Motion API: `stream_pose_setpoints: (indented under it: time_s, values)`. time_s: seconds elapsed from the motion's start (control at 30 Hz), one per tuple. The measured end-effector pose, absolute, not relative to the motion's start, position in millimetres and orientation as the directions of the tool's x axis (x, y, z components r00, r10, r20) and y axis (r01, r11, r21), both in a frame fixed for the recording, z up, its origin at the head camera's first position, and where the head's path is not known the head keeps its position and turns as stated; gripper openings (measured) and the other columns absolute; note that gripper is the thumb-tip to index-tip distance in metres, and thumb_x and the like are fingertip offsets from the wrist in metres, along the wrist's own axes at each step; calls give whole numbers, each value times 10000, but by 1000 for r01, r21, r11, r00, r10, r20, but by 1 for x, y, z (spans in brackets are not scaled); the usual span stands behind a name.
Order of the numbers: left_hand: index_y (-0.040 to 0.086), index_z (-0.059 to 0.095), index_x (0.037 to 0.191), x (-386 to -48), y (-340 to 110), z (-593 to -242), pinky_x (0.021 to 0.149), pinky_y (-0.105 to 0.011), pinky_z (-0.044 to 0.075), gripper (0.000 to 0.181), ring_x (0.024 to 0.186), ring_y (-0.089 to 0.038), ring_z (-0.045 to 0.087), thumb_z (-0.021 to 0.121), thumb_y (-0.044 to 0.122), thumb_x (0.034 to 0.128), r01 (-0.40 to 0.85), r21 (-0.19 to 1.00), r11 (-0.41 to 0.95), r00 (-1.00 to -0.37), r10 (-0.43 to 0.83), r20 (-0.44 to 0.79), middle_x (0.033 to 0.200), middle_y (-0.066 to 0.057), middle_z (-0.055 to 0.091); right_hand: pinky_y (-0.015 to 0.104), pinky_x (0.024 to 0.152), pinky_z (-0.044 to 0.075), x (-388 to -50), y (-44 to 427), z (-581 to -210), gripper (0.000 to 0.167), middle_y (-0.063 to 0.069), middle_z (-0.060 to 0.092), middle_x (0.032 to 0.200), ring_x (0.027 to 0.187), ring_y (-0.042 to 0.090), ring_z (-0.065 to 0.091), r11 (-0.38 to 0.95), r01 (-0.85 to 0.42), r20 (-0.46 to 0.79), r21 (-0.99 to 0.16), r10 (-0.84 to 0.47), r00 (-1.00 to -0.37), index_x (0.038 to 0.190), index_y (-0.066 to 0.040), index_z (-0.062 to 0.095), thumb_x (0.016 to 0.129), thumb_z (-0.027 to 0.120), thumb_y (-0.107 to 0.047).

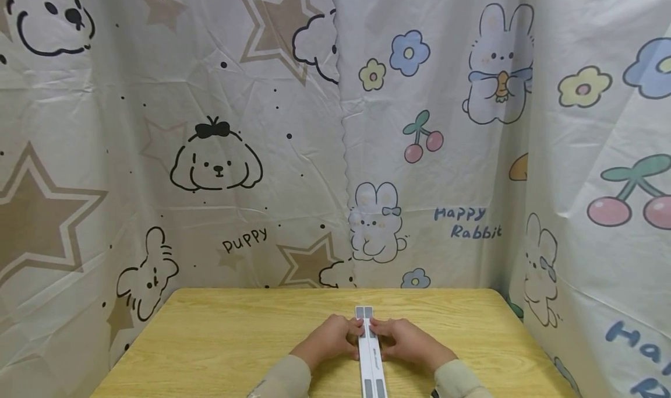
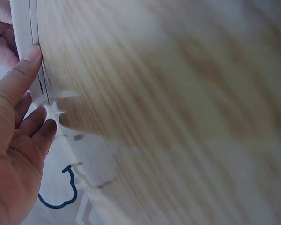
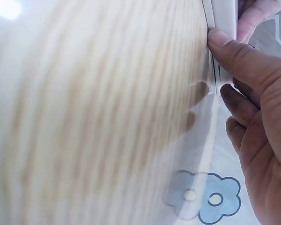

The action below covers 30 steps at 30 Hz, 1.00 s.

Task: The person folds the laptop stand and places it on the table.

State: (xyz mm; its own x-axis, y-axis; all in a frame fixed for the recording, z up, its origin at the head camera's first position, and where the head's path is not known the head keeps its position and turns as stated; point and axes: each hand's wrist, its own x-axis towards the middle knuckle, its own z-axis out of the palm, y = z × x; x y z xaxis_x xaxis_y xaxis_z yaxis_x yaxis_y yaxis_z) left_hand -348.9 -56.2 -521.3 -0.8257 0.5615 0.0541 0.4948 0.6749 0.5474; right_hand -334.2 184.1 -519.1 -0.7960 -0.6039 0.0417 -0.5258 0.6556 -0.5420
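A long, narrow white folded laptop stand (image 1: 368,344) lies on the wooden table, its length running away from me. It has two halves side by side, grey pads near both ends and small dark print on the right half. My left hand (image 1: 334,335) pinches its left edge toward the far end. From the other side, my right hand (image 1: 406,341) pinches the right edge at about the same height. In the left wrist view, the left thumb (image 2: 25,70) presses on the white stand (image 2: 23,21). The right thumb (image 3: 234,51) does likewise in the right wrist view. Some fingertips are hidden by the stand.
The light wooden table (image 1: 225,340) has its far edge against a hanging curtain (image 1: 293,171) printed with puppies, stars, rabbits and flowers. This cloth also closes off both sides. Pale sleeves cover both forearms.
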Motion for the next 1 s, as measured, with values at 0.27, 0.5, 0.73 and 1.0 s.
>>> stream_pose_setpoints:
  time_s: [0.27,0.5,0.73,1.0]
  values:
    - [141,724,1276,-346,-60,-519,1145,-346,435,582,1362,-148,548,907,275,739,514,522,681,-809,587,31,1434,39,611,562,1208,294,-331,182,-513,607,8,536,1524,1434,282,471,698,-624,59,-351,-649,-759,1420,-149,618,868,808,-315]
    - [153,697,1323,-336,-69,-507,1155,-378,427,530,1381,-187,533,818,376,857,567,494,659,-761,648,9,1481,-17,581,522,1169,389,-327,175,-510,552,10,576,1489,1384,246,531,738,-643,42,-205,-650,-759,1400,-171,640,902,777,-368]
    - [160,767,1191,-328,-66,-499,1088,-307,486,358,1264,-127,617,811,337,882,590,413,694,-766,643,13,1330,13,690,424,1046,527,-320,167,-499,289,14,691,1330,1218,209,649,728,-673,84,-132,-668,-739,1191,-200,765,914,768,-281]
    - [166,777,1141,-315,-64,-490,1070,-289,493,282,1221,-113,635,795,303,895,627,340,701,-754,655,40,1284,19,711,364,935,583,-307,168,-495,122,13,750,1173,1060,156,703,687,-719,172,-107,-700,-693,1014,-165,796,900,767,-196]
